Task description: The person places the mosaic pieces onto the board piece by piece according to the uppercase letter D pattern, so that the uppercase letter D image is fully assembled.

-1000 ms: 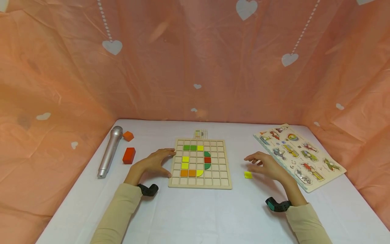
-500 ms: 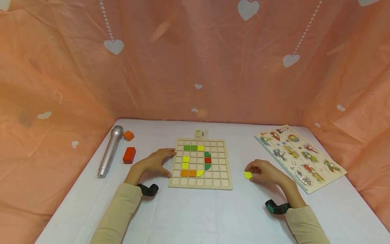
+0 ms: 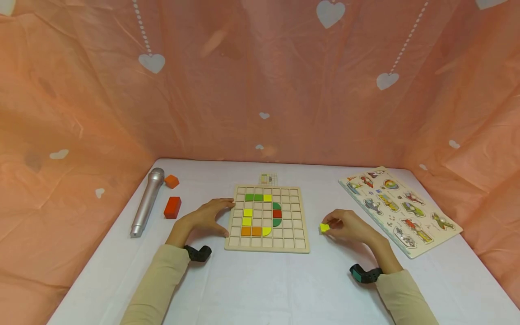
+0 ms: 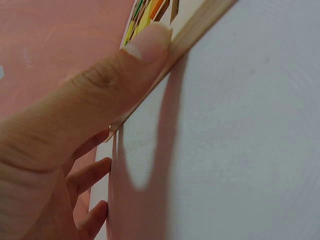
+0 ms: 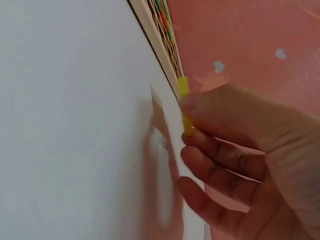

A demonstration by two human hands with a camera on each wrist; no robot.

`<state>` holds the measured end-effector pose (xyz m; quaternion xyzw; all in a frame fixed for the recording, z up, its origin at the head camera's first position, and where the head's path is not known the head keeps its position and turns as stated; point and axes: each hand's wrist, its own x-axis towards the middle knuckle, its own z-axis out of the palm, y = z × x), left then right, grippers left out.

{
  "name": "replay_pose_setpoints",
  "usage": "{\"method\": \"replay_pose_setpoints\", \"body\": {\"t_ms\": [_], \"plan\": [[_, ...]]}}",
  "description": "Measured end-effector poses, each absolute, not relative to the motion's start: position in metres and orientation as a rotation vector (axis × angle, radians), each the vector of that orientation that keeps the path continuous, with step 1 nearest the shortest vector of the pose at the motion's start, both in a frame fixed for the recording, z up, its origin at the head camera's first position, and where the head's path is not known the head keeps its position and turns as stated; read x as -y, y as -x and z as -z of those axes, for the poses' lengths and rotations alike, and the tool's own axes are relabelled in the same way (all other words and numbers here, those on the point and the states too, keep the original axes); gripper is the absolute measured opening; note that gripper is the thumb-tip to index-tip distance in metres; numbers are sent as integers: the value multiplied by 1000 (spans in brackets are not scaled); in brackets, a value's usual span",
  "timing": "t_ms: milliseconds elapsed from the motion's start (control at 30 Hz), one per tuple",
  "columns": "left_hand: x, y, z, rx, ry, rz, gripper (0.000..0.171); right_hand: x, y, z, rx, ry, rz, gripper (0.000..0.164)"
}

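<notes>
My right hand (image 3: 350, 226) pinches a yellow square tile (image 3: 324, 228) between thumb and fingers, just above the table to the right of the grid board. In the right wrist view the yellow tile (image 5: 185, 107) appears edge-on, its shadow falling on the cloth. A wooden grid board (image 3: 292, 246) lies mid-table with green, yellow, red and orange pieces in some cells, including rounded ones. My left hand (image 3: 205, 215) rests at the board's left edge, fingers and thumb spread apart. The left wrist view has the thumb (image 4: 115, 70) on the board's rim.
Behind the board lies a small pattern card (image 3: 268, 178). To the left are a silver microphone (image 3: 147, 203), a red block (image 3: 172, 207) and an orange block (image 3: 171, 181). A picture puzzle board (image 3: 400, 210) lies at the right. Pinkish-orange curtains surround the white table.
My right hand came down to the yellow tile, took hold of it and lifted it slightly leftward off the table. The left hand and the board have stayed in place.
</notes>
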<state>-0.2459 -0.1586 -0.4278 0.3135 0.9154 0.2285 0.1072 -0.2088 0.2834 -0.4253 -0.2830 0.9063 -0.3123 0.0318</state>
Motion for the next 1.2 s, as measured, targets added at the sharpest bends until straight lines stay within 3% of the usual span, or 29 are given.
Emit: {"method": "replay_pose_setpoints", "body": {"t_ms": [667,1200], "plan": [[157,245,427,-2697,-873,-671,87,-170,249,408,-2874,1103,1219,21],[157,244,425,-2696,-880,-657,87,-94,264,423,-2837,1018,1262,12]]}}
